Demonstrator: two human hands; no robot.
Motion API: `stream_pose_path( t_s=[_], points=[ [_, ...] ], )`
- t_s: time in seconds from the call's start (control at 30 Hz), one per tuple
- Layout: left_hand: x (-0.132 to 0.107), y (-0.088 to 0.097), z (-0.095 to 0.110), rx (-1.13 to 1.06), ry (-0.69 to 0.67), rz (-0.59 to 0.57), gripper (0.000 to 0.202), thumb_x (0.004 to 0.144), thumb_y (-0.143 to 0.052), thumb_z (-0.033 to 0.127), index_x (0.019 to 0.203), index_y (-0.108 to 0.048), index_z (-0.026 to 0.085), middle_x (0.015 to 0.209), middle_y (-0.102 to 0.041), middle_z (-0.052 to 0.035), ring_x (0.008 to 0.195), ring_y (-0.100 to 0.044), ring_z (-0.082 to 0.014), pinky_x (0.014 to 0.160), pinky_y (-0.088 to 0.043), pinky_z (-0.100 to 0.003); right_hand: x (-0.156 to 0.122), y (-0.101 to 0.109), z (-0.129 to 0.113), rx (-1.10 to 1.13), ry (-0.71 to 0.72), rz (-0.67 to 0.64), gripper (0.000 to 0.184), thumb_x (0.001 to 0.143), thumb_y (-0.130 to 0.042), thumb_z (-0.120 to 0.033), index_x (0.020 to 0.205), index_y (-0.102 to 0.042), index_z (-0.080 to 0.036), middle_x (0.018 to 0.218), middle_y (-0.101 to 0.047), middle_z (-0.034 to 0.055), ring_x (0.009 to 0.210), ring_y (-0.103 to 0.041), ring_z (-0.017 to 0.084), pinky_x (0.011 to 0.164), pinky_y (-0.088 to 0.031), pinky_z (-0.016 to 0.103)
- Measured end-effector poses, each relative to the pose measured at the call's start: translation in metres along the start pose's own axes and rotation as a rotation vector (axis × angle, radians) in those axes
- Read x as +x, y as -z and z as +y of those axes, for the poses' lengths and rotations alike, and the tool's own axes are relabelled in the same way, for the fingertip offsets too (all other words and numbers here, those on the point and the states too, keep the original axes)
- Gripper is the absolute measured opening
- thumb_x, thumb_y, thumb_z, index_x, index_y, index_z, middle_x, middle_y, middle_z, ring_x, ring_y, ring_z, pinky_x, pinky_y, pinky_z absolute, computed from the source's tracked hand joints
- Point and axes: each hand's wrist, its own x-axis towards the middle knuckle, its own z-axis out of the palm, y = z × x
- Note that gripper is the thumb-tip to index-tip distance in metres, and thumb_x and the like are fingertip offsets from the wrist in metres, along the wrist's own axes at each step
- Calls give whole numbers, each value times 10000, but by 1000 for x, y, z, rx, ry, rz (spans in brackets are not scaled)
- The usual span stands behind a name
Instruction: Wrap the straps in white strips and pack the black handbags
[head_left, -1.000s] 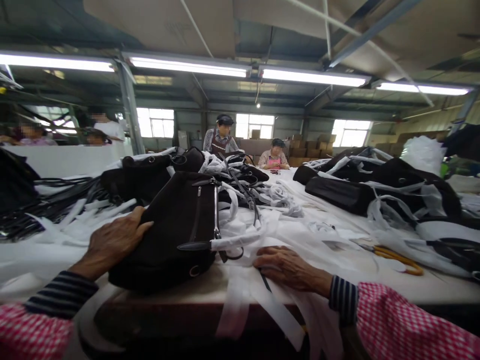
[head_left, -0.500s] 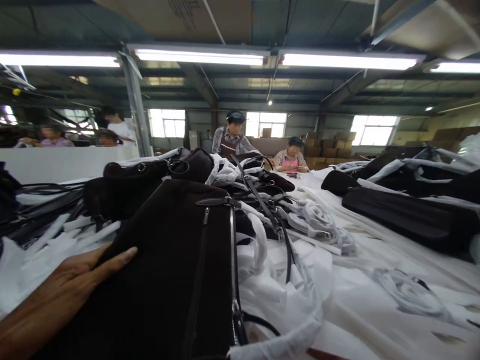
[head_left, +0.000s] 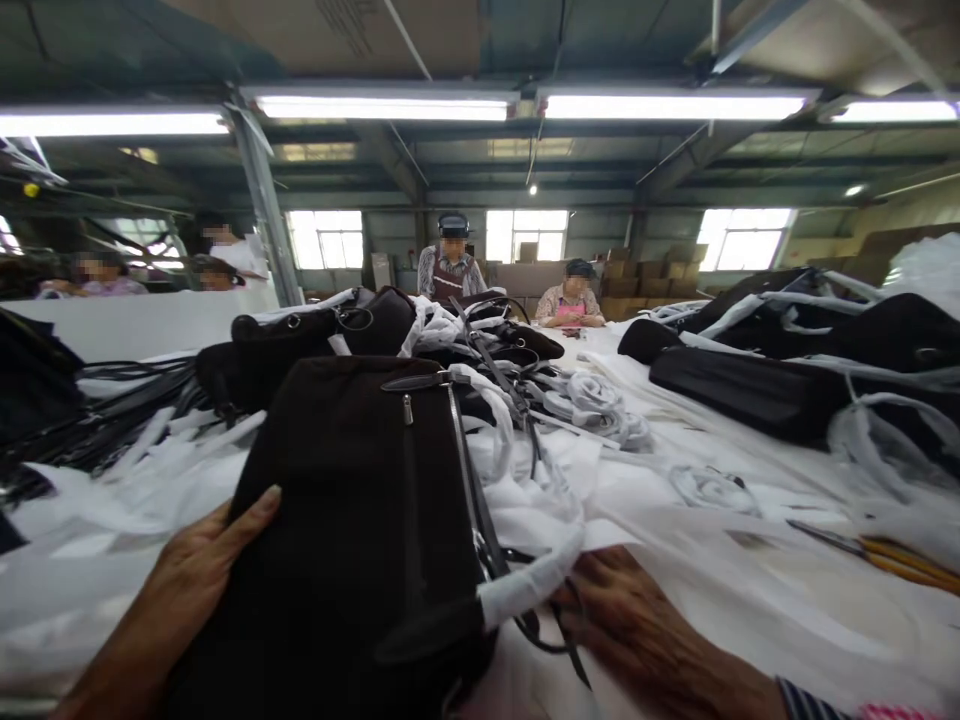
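Observation:
A dark brown, nearly black handbag [head_left: 337, 500] stands in front of me, with a zip along its right edge and a zipped pocket on its face. My left hand [head_left: 202, 560] grips the bag's left edge, thumb on the front and fingers behind. My right hand [head_left: 630, 620] is low on the bag's right side, by a thin black strap and a handle wrapped in white paper [head_left: 536, 585]. Its fingers are blurred and partly covered, so their hold cannot be made out.
Scissors with orange handles [head_left: 907, 560] lie at the right on white sheeting [head_left: 712, 620]. Dark bags [head_left: 750, 390] are piled at the right, with more bags [head_left: 292, 345] and wrapped straps behind mine. Two people [head_left: 452, 270] are across the table; others are at far left.
My right hand has come into view beside the bag's right edge. The handbag stands more upright, and the wrapped handle sits higher. Scissors now show at the right as the view has shifted.

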Motion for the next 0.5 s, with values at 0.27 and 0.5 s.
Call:
stream_pose_path(
  t_s=[0.27, 0.5],
  points=[
    [-30, 3, 54, 666, -322, 101, 574, 894, -562, 526, 1309, -553, 129, 1218, -706, -178, 1128, -668, -405, 974, -531, -530, -3, 6, -7, -39, 48, 36, 306, 1065, -458, -360, 1251, -695, -303, 1410, -614, 74, 1265, -550, 274, 1054, -394, 466],
    [-112, -56, 105, 713, -892, -142, 334, 951, -634, 457, 1228, -611, 273, 1302, -662, -75, 1239, -573, -293, 1030, -469, -441, -3, 3, -4, -47, 91, 79, 361, 1064, -450, -356, 1364, -650, -331, 1395, -625, 84, 1252, -556, 290, 1003, -410, 457]
  ],
)
